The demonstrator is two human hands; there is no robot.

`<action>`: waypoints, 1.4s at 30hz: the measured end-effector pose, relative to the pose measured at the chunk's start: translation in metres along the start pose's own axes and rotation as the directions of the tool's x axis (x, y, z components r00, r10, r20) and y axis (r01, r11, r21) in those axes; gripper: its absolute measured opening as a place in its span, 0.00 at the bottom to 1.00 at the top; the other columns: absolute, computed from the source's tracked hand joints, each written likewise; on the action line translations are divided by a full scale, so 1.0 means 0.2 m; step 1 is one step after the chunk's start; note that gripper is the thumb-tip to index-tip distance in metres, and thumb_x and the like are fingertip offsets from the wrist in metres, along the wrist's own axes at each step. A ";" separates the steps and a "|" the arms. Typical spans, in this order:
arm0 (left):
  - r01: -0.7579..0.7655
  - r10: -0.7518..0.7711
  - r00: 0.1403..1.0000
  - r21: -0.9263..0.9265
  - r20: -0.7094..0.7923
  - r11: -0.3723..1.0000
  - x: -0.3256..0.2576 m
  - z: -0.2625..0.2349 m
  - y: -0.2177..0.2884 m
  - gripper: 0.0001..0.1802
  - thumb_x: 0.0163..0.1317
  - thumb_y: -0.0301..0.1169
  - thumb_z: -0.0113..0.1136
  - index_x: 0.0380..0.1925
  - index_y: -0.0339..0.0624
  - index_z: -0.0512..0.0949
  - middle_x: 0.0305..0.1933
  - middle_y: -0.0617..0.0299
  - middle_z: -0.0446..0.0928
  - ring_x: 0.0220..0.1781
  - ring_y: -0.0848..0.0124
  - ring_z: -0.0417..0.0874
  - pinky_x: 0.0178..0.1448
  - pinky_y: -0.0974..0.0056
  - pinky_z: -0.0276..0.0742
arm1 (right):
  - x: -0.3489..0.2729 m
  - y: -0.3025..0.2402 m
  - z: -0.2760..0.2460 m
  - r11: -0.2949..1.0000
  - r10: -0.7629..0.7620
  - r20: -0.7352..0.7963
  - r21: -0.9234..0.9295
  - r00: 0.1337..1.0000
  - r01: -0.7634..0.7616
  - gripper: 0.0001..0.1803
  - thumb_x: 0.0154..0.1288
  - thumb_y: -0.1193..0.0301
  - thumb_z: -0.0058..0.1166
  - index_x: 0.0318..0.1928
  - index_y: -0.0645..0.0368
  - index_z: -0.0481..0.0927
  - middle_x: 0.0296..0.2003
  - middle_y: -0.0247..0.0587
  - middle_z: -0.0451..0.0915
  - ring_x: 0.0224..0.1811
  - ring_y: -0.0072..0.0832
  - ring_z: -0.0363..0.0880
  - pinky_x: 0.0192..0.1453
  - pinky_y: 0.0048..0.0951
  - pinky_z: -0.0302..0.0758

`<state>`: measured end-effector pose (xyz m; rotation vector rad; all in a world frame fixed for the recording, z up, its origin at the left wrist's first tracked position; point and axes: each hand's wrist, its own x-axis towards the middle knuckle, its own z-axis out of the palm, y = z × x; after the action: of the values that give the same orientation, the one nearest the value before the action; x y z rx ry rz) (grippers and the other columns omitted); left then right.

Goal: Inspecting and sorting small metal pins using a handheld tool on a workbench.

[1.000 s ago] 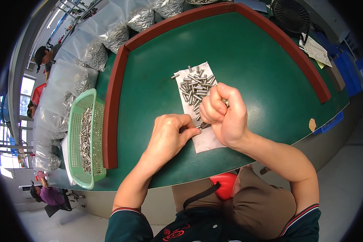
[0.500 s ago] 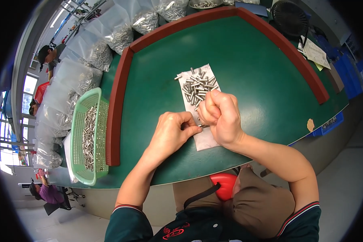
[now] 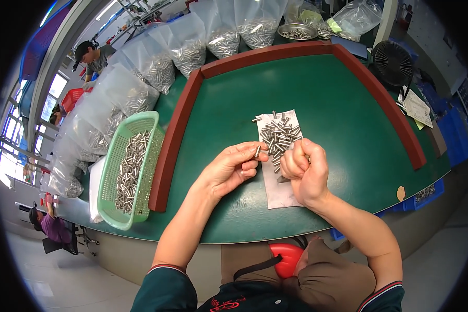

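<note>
Between thumb and fingers, my left hand (image 3: 233, 169) pinches a short metal pin (image 3: 258, 151), held just left of a loose pile. That pile of similar metal pins (image 3: 280, 134) lies on a white cloth (image 3: 280, 195) on the green table. My right hand (image 3: 308, 170) is closed in a fist over the cloth's right side. A small grey edge (image 3: 283, 179) shows beneath the fist; what the fist holds is mostly hidden. My two hands are apart.
A dark red raised border (image 3: 178, 140) frames the work area. Left of it stands a green basket (image 3: 103, 190) of pins. Clear bags (image 3: 187, 49) of metal parts line the far left side. At the back are a metal bowl (image 3: 297, 32) and a black fan (image 3: 392, 62).
My left hand has turned up and lifted a pin away from my right fist. The fist stays closed, and a gap has opened between my hands. The whole view has shifted.
</note>
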<state>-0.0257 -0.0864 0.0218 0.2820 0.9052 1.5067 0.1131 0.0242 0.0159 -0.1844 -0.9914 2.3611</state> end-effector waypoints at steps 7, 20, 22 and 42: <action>-0.038 0.035 0.991 -0.023 -0.129 0.999 0.01 0.03 0.01 0.11 0.61 0.33 0.52 0.36 0.35 0.72 0.32 0.59 0.73 0.23 0.83 0.65 0.26 0.79 0.64 | 0.00 -0.01 -0.01 1.000 0.008 -0.013 0.014 1.000 -0.008 0.22 0.63 0.64 0.33 0.11 0.52 0.53 0.07 0.27 0.52 0.11 0.16 0.45 0.15 0.22 0.44; -0.049 0.798 0.580 0.985 0.165 -0.168 0.32 -0.10 0.07 0.09 0.45 0.28 0.63 0.28 0.38 0.78 0.19 0.58 0.68 0.22 0.61 0.69 0.30 0.59 0.66 | 0.00 -0.01 0.00 1.000 0.007 0.014 -0.006 1.000 -0.007 0.22 0.63 0.64 0.32 0.11 0.52 0.54 0.07 0.28 0.53 0.11 0.16 0.45 0.15 0.22 0.44; -0.078 0.764 0.601 0.968 0.236 -0.237 0.34 -0.11 0.07 0.09 0.44 0.27 0.62 0.27 0.38 0.77 0.19 0.57 0.68 0.23 0.61 0.70 0.30 0.59 0.67 | 0.00 -0.01 0.00 1.000 0.009 0.020 -0.008 1.000 -0.009 0.22 0.64 0.64 0.32 0.11 0.53 0.54 0.07 0.28 0.53 0.11 0.16 0.45 0.15 0.22 0.44; -0.252 0.274 0.961 0.315 -0.026 0.915 -0.01 -0.05 0.04 0.06 0.57 0.31 0.57 0.32 0.43 0.72 0.30 0.65 0.72 0.27 0.83 0.66 0.27 0.78 0.58 | -0.01 0.00 -0.01 1.000 0.025 -0.008 0.011 1.000 -0.025 0.22 0.63 0.65 0.32 0.11 0.52 0.53 0.07 0.28 0.52 0.11 0.17 0.44 0.16 0.23 0.44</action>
<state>-0.0373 -0.0908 0.0209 0.6041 1.1990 1.6250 0.1143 0.0242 0.0150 -0.2035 -0.9770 2.3857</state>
